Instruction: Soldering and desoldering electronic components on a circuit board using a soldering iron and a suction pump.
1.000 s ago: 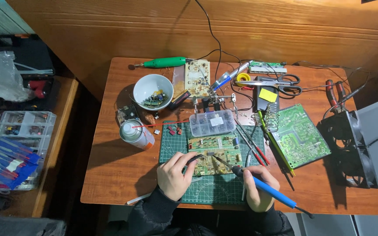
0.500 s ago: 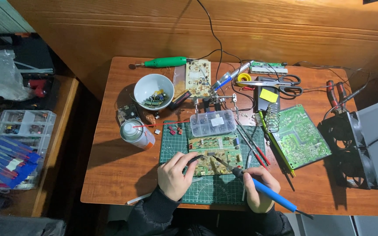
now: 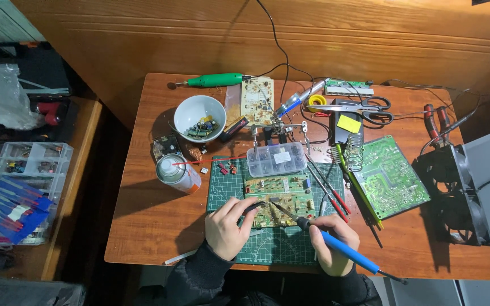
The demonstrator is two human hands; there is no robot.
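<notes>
Below, wooden table [image 3: 154, 226] bears green mat [image 3: 279, 249]; wood-panelled wall [image 3: 143, 39] behind.

Brightness: my wooden table [image 3: 154, 226] is evenly and warmly lit; the floor to my left stays dim.
Light source: overhead, slightly from the right, judging by shadows.
Shadows: the spray can [image 3: 178, 174] casts a soft shadow leftward; a dark band lies under the table's left edge.
Glare: mild sheen on the white bowl [image 3: 199, 117].
Sharpness: centre crisp, no motion blur.
Edges: slight wide-angle bending at the corners.
</notes>
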